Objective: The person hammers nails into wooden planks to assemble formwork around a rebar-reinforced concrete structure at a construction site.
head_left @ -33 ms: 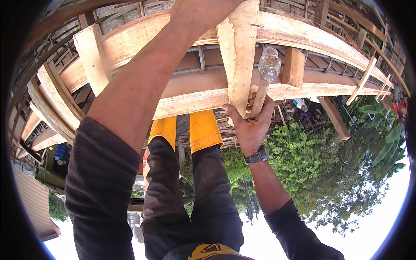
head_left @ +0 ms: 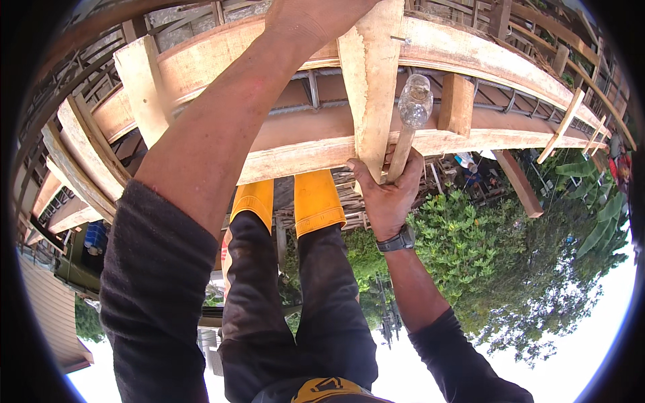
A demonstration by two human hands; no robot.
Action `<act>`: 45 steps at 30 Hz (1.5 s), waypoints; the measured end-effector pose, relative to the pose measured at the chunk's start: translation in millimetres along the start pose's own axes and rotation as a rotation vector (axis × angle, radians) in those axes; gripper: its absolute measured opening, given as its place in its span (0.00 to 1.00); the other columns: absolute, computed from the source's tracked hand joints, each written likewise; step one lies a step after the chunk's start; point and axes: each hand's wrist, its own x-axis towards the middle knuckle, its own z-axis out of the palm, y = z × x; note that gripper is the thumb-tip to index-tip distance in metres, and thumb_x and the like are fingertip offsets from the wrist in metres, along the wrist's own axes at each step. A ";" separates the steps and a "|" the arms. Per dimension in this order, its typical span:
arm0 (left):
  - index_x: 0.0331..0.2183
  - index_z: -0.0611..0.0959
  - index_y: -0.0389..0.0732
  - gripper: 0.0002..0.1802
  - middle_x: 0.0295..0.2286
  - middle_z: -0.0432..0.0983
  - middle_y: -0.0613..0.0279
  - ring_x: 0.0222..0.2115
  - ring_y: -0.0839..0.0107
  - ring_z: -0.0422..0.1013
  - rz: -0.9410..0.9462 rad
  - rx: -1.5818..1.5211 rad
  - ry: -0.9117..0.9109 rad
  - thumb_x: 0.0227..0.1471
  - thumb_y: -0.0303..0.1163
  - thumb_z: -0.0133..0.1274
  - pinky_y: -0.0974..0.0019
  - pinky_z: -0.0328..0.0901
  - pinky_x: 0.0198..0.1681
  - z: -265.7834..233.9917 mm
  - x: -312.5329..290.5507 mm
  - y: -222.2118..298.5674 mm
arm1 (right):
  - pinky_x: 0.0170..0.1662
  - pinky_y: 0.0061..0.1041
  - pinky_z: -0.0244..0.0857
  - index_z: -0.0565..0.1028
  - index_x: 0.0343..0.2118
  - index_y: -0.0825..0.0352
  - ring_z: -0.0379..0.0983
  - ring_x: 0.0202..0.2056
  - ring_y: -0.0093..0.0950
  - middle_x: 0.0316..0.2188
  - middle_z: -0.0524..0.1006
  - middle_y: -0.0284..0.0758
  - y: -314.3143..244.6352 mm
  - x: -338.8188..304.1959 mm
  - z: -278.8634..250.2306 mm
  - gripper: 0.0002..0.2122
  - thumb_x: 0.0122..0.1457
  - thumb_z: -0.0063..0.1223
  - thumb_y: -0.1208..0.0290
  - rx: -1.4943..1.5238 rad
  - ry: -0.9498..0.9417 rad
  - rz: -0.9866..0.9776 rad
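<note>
My right hand (head_left: 395, 205) is wrapped round the wooden handle of a hammer (head_left: 415, 102), whose worn metal head points away from me. Its thumb rests against the near end of a short wooden batten (head_left: 371, 87) lying across two long boards. My left hand (head_left: 312, 19) reaches to the far end of that batten, at the top edge of the picture; its fingers are cut off from view. A nail (head_left: 401, 39) sticks out beside the batten above the far board (head_left: 463, 52). The near board (head_left: 295, 160) runs under the batten's close end.
Steel bars (head_left: 313, 91) lie between the boards. A wood block (head_left: 456, 106) stands right of the hammer, and another crosspiece (head_left: 142, 87) sits to the left. Yellow boots (head_left: 318, 201) show below the near board. Green bushes (head_left: 457, 232) grow at the right.
</note>
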 end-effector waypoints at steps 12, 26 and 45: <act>0.35 0.89 0.35 0.24 0.28 0.83 0.42 0.29 0.56 0.80 -0.015 0.024 -0.029 0.53 0.50 0.65 0.57 0.71 0.35 -1.0 -1.6 4.8 | 0.46 0.41 0.68 0.70 0.48 0.71 0.73 0.43 0.40 0.42 0.73 0.42 12.8 -5.3 12.7 0.29 0.46 0.75 0.69 0.133 0.005 0.133; 0.38 0.88 0.35 0.22 0.32 0.84 0.45 0.32 0.56 0.81 0.036 0.029 0.025 0.50 0.46 0.67 0.59 0.72 0.39 5.7 -3.9 1.0 | 0.26 0.18 0.59 0.71 0.40 0.69 0.65 0.26 0.17 0.29 0.70 0.31 7.1 8.3 -40.6 0.23 0.69 0.47 0.46 0.367 -0.066 0.020; 0.42 0.87 0.40 0.30 0.31 0.83 0.43 0.36 0.47 0.80 0.054 0.183 0.039 0.50 0.57 0.62 0.52 0.74 0.43 9.5 -8.6 -9.8 | 0.21 0.18 0.52 0.70 0.40 0.71 0.60 0.20 0.16 0.22 0.68 0.30 -34.3 41.5 -91.9 0.31 0.65 0.45 0.38 0.424 -0.230 -0.057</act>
